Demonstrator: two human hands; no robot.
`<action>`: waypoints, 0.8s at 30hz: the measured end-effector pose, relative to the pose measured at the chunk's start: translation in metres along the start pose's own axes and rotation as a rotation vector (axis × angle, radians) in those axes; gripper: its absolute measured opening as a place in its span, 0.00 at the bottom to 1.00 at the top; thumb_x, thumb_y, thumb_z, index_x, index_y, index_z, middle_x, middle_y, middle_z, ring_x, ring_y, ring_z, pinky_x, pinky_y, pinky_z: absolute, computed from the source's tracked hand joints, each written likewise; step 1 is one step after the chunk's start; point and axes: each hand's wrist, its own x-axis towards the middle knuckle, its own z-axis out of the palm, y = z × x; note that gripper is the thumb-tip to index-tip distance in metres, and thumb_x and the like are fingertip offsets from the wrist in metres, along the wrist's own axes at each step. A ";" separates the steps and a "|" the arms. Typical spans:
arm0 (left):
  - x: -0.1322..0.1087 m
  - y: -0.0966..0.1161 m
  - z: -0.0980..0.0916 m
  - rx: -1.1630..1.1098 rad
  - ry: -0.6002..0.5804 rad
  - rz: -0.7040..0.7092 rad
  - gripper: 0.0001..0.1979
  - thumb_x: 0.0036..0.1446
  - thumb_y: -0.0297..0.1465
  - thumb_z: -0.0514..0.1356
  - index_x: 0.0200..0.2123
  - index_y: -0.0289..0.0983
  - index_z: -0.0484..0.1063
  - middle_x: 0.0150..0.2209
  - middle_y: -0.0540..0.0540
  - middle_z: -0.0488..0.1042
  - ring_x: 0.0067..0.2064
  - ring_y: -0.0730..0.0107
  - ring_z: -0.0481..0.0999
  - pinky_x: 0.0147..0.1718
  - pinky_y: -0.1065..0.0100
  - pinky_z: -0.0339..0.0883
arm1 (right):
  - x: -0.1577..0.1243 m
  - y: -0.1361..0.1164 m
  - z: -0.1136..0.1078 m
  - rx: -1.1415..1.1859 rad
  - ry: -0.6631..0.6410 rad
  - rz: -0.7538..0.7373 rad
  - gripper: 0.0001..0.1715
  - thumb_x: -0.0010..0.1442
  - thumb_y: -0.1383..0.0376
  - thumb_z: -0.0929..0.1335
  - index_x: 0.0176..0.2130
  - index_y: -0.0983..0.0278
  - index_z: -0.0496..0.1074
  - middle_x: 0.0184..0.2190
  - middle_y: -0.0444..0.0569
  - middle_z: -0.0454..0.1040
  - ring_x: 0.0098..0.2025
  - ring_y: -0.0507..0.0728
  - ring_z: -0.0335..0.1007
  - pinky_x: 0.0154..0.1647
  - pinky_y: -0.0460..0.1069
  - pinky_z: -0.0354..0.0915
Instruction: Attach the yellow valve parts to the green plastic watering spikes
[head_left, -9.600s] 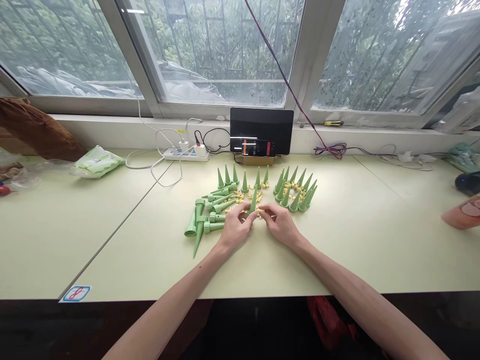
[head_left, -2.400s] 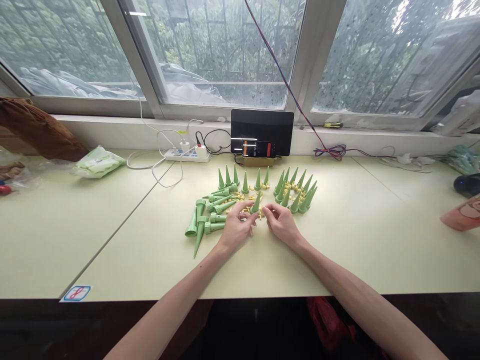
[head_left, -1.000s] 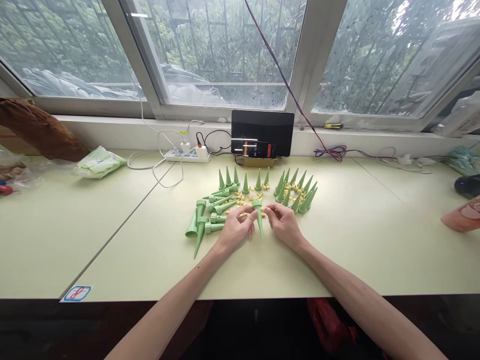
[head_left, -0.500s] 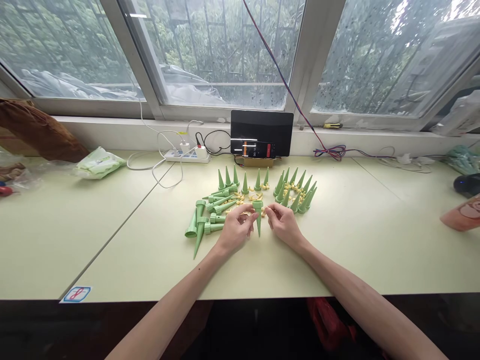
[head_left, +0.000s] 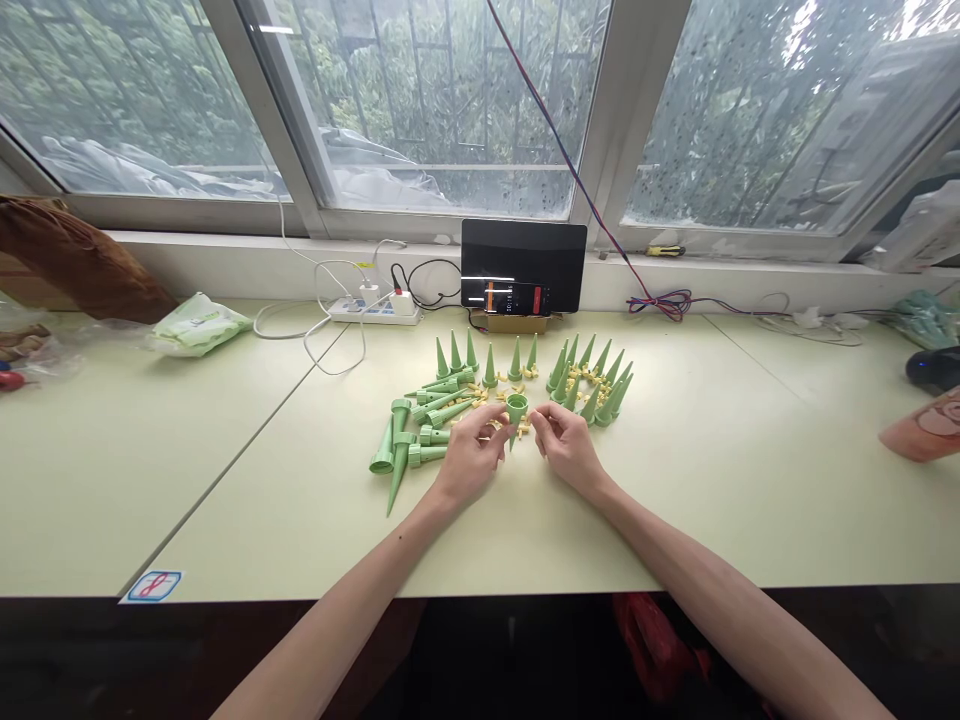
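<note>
My left hand (head_left: 469, 455) pinches a green cone spike (head_left: 515, 412) with its wide open end turned up toward me and its tip pointing down. My right hand (head_left: 566, 445) is closed in a pinch just right of the cone; what sits in its fingertips is too small to name. Small yellow parts (head_left: 501, 394) lie scattered on the table beyond my fingers. Several green spikes (head_left: 420, 425) lie flat to the left. More green cones (head_left: 592, 385) stand upright in a cluster to the right, and a row of cones (head_left: 487, 362) stands behind.
A black tablet (head_left: 523, 262) with a phone (head_left: 514, 297) leaning on it stands at the back. A power strip (head_left: 373, 306) with cables lies left of them. A green packet (head_left: 196, 324) is far left, a mouse (head_left: 932, 368) and a pink object (head_left: 921, 430) far right.
My left hand has turned the green cone over: its tip pointed up before, then swung down, and now the open end faces me. My right hand stays pinched beside it.
</note>
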 end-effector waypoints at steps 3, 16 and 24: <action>0.000 0.002 0.000 -0.006 0.035 -0.032 0.16 0.59 0.41 0.62 0.45 0.38 0.71 0.38 0.47 0.71 0.21 0.80 0.68 0.17 0.74 0.62 | 0.001 0.000 0.001 0.001 0.044 -0.009 0.19 0.67 0.52 0.64 0.33 0.63 0.67 0.18 0.39 0.61 0.19 0.50 0.56 0.20 0.46 0.55; 0.004 0.007 -0.003 -0.252 -0.095 -0.250 0.33 0.62 0.55 0.51 0.23 0.31 0.72 0.21 0.44 0.72 0.17 0.74 0.68 0.15 0.71 0.61 | -0.001 -0.005 0.002 -0.034 -0.001 -0.111 0.14 0.66 0.56 0.66 0.37 0.63 0.73 0.25 0.45 0.69 0.23 0.51 0.63 0.22 0.46 0.60; 0.004 0.007 -0.004 -0.253 -0.136 -0.261 0.31 0.60 0.54 0.54 0.24 0.31 0.72 0.23 0.44 0.73 0.18 0.73 0.69 0.16 0.71 0.63 | -0.001 -0.006 0.000 -0.035 -0.021 -0.060 0.14 0.66 0.56 0.66 0.36 0.63 0.73 0.25 0.46 0.70 0.23 0.52 0.63 0.23 0.47 0.59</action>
